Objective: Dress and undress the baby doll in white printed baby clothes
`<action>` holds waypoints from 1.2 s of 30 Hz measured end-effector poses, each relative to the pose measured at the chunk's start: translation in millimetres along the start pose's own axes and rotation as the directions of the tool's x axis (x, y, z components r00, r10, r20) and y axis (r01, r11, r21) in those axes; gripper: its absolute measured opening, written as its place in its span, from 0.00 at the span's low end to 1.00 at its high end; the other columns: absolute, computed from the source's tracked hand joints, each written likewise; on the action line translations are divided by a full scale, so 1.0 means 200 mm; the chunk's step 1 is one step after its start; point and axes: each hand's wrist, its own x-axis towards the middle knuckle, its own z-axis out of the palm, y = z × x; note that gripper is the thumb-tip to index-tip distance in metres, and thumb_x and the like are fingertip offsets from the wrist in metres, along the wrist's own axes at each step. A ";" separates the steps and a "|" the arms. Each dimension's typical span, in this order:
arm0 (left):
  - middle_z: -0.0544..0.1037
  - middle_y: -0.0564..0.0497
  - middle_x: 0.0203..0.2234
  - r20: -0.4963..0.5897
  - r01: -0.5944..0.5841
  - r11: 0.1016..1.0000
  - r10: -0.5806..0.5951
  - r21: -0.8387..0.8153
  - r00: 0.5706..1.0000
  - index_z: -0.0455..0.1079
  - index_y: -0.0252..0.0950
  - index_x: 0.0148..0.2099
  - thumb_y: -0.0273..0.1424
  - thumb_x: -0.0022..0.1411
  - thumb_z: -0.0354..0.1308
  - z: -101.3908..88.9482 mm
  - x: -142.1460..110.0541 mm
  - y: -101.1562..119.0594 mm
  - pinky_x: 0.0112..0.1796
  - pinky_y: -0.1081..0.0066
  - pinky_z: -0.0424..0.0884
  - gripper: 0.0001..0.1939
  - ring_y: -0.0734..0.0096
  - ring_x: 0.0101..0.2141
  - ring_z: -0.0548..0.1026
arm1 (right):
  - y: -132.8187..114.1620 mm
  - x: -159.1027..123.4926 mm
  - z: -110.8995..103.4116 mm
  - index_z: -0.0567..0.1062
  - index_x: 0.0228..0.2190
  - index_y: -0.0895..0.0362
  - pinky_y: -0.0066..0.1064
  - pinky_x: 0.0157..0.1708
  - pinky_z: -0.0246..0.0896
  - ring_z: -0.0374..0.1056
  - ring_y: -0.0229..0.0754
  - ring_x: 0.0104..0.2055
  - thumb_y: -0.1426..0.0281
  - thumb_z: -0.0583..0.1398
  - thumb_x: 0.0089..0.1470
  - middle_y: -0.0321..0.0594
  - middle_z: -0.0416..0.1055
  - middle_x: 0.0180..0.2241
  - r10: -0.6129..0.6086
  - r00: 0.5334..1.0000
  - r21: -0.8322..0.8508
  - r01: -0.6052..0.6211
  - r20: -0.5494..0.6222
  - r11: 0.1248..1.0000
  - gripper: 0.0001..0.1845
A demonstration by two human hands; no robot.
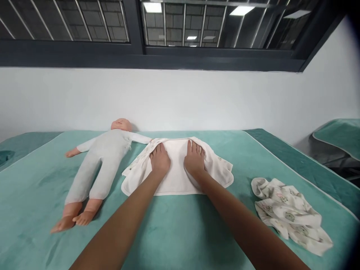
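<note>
A white baby shirt (pixel 176 176) lies opened out on the green cover, its plain inner side up and a small print showing along the turned edges. My left hand (pixel 160 160) rests on its left part, fingers stretched forward and partly under the fold at the upper edge. On the right part lies my right hand (pixel 195 157), flat, with fingers pointing away from me. Neither hand grips the cloth. Left of the shirt a baby doll (pixel 108 152) in a white body suit lies on its back, one hand reaching the shirt's upper left corner.
A crumpled printed baby garment (pixel 292 213) lies at the right. Beneath everything spreads a green cover (pixel 174 232). Behind it rises a white wall (pixel 180 99) with a dark-framed, barred window (pixel 185 60). Another green-covered surface (pixel 340 137) stands at the far right.
</note>
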 end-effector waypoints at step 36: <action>0.59 0.50 0.66 0.219 -0.634 0.653 0.748 -0.414 0.627 0.59 0.46 0.65 0.44 0.70 0.42 -0.21 -0.67 -0.03 0.64 0.47 0.45 0.24 0.58 0.66 0.52 | 0.63 -0.03 -0.23 0.71 0.49 0.59 0.47 0.51 0.57 0.58 0.58 0.55 0.74 0.52 0.54 0.53 0.63 0.55 0.020 1.000 0.146 -0.021 0.008 0.989 0.21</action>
